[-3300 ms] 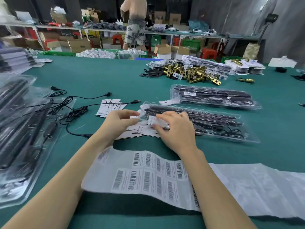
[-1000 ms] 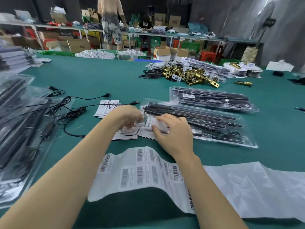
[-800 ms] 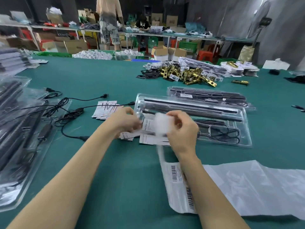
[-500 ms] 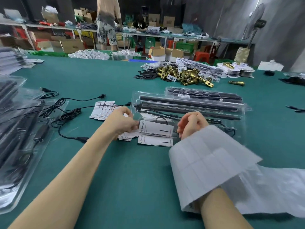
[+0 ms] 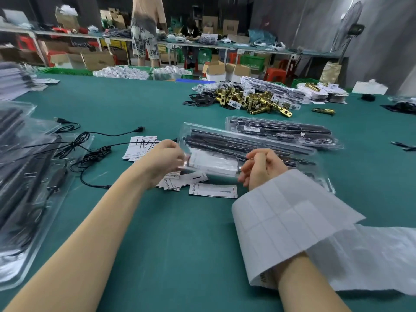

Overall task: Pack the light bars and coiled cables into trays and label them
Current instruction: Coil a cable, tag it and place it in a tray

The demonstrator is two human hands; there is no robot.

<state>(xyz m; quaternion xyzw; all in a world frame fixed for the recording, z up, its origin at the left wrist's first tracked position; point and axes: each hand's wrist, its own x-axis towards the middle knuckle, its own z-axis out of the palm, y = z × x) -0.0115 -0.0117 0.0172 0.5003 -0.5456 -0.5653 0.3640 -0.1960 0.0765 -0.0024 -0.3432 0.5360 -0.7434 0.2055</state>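
Clear plastic tray (image 5: 247, 140), black light bars (image 5: 236, 137) inside, tilted, blurred.

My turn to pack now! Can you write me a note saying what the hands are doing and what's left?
Left hand and right hand both grip the near edge of the clear tray, tilted up off the green table. Light bars and a paper card are already inside it.
A finished tray lies behind, with a label on it.
The label sheet is draped over the right wrist.
Left: label this tray, then pack the loose cables.
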